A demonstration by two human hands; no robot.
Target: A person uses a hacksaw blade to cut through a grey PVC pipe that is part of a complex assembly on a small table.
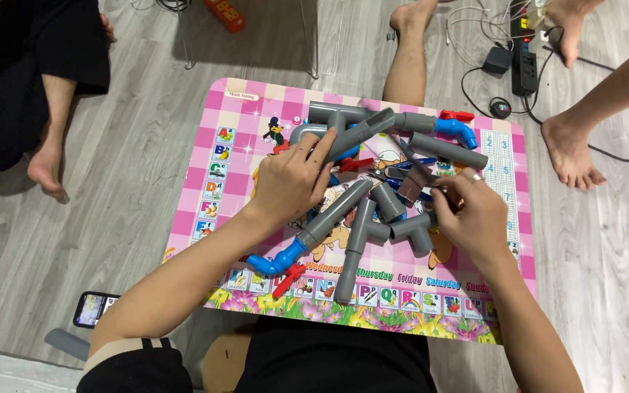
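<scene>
Holding a grey pipe assembly (343, 135) down with the left hand (293, 178) mid-worktop (216, 105), while the right hand (475, 211) pinches something small I can't make out; I'd keep that left grip firm so the joints seat straight

Surface (205, 156), middle: blocked by a heap of grey pipes and tees (362, 218) running from far edge to near edge, with both hands in it. Far right corner: blue elbow (460, 131) and red valve handle (456, 115). Near left: blue elbow (271, 262), red handle (289, 280). Left edge strip: open. Right edge strip: open, narrow. Near edge: open at both corners.
</scene>
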